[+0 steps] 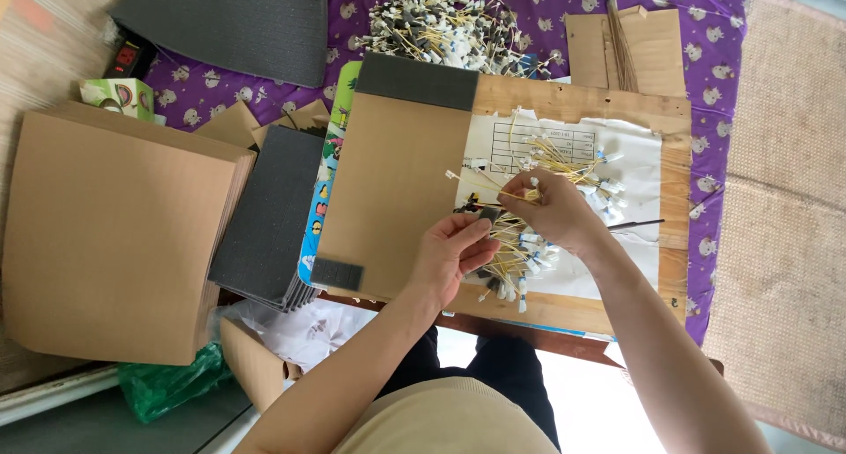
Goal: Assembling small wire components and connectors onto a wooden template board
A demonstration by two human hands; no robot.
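My left hand (454, 253) pinches a small dark grey foam piece (487, 214) over the right edge of a brown cardboard sheet (397, 189). Just to its right, my right hand (557, 209) grips a thin yellow stick with a white tip (476, 177), pointing toward the foam piece. Under and around the right hand lies a loose heap of similar white-tipped sticks (564, 167) on white paper (630, 242), atop a wooden board (674, 269). A dark grey foam strip (419, 80) lies along the cardboard's top, and a small grey foam patch (337, 273) at its lower left.
A large pile of finished sticks (445, 22) lies on the purple patterned cloth (705, 40) at the top. Stacked grey foam sheets (269, 216) and brown cardboard stacks (110, 234) sit at left. A grey mat (229, 22), green bag (167, 383) and small broom (621, 40) are nearby.
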